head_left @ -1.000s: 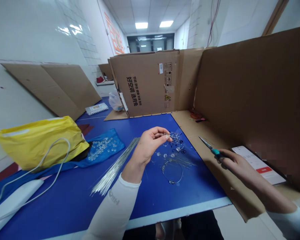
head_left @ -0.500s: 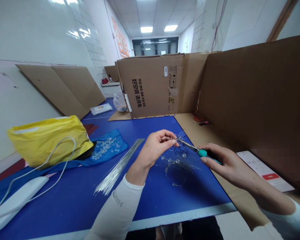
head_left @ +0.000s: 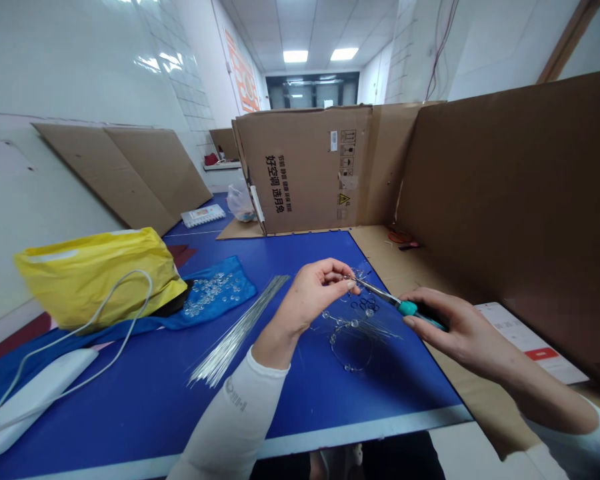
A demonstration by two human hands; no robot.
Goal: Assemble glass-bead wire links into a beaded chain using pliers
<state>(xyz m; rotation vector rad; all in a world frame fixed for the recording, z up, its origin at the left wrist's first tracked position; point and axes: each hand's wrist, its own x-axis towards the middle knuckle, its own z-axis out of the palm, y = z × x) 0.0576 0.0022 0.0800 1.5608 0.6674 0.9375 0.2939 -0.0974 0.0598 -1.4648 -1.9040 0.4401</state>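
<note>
We record that the right grip (head_left: pixel 453 327) has come in from the cardboard side, clenching teal-handled steel needle-nose pliers (head_left: pixel 407 307), their tip now at the left grip (head_left: pixel 313 293), which pinches a thin silver wire (head_left: pixel 353 279) (too fine to inspect closely). Wire-strung clear glass beads (head_left: pixel 350 343) lie below on the blue bench (head_left: pixel 380 427). A tan cardboard partition (head_left: pixel 505 200) bounds the right, and a bundle of straight silver wires (head_left: pixel 235 333) lies left.
</note>
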